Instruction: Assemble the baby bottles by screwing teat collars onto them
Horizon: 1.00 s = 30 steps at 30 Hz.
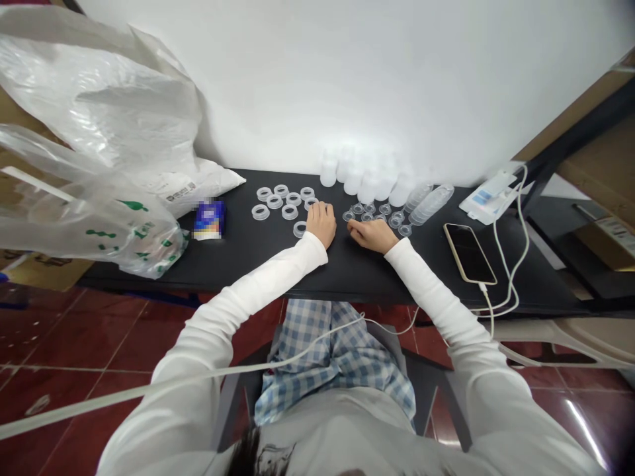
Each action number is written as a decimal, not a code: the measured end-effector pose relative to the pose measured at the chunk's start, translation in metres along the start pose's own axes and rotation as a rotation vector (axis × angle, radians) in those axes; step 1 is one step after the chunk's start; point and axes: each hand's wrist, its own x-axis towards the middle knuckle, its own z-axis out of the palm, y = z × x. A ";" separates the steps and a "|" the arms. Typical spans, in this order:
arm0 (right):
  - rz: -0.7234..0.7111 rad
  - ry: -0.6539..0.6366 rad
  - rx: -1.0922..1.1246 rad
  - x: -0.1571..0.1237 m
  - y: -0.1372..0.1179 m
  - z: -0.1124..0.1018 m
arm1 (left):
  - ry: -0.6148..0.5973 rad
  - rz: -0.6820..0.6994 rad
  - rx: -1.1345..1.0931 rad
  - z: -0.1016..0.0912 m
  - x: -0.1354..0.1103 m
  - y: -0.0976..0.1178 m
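My left hand (pixel 321 223) is palm down on the black table, its fingers bent and close together. Beside its fingertips lies a translucent plastic ring (pixel 310 203), partly covered, and another plastic ring (pixel 299 229) is left of the wrist. Several similar rings (pixel 274 201) are spread farther left. My right hand (pixel 373 235) is curled in a pinch next to several small clear flanged plastic pieces (pixel 385 209); what either hand holds, if anything, is hidden. Behind these stand several frosted white plastic cups or bottles (pixel 366 188), beside stacked clear plastic cups (pixel 432 204).
On the right are a phone (pixel 470 254) with a white cable (pixel 524 231) and a clear plastic case (pixel 491 196). A blue packet (pixel 209 219) and large plastic bags (pixel 114 198) occupy the left. A white wall (pixel 347 79) backs the black table (pixel 238 258).
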 end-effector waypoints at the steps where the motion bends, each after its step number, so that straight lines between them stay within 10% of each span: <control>1: 0.011 -0.007 -0.004 -0.001 0.000 0.000 | 0.001 -0.002 0.001 0.000 0.000 0.000; 23: 0.099 -0.068 0.022 -0.004 0.002 0.002 | -0.063 0.101 -0.107 0.018 0.007 -0.010; 30: 0.037 0.182 -0.018 0.006 -0.004 0.010 | -0.208 0.016 0.014 0.003 0.011 0.008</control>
